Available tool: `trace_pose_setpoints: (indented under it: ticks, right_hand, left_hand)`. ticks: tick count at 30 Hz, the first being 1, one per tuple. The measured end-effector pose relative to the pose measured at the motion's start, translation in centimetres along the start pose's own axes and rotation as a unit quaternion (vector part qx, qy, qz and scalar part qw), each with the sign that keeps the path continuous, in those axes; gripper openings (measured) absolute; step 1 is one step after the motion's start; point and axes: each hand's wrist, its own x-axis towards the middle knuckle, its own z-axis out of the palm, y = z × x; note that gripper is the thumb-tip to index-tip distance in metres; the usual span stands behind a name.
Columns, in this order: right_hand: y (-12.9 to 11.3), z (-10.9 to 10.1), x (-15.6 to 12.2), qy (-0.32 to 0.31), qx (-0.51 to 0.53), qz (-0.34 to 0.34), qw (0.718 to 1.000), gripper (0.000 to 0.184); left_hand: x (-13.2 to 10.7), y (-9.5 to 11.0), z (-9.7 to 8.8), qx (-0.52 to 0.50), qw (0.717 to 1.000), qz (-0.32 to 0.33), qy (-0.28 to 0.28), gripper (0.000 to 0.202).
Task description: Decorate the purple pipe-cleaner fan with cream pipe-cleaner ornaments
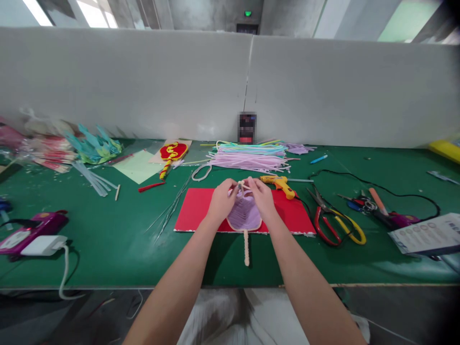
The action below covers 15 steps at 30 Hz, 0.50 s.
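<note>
Our fan [244,218] had a broad lilac head, ribbed across its surface and edged with a pale border, and a slim, bumpy, cream handle [246,249]. Its head lay on the red board [196,206], between our hands, while the handle reached past the board's near edge over the green table [115,261]. The long axis ran near to far, almost straight, with the handle pointing near, towards us, and the head far.

We stretched both forearms forward from the near side, slanting inward, so that our left hand [223,197] and right hand [264,196] met over the fan's far edge, knuckles up. The fingers of both were narrow, pinching a small pale strip [246,187] between them; its finer shape was too small to tell.
</note>
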Motion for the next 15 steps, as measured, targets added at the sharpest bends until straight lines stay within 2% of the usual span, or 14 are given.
trace_pose_setpoints:
  ticks: [4,8,15]
  right_hand:
    - [0.17,-0.2,0.12,0.0,-0.025,-0.002,1.0,0.031]
    - [0.23,-0.36,0.13,0.014,-0.026,-0.007,1.0,0.031]
    - [0.06,-0.24,0.06,0.016,-0.032,-0.004,0.999,0.03]
  left_hand:
    - [-0.03,0.07,0.11,-0.021,0.999,0.001,-0.025,0.015]
    - [0.04,-0.06,0.22,-0.032,0.999,-0.006,-0.018,0.022]
    - [0.0,-0.21,0.18,-0.008,1.0,0.008,-0.028,0.015]
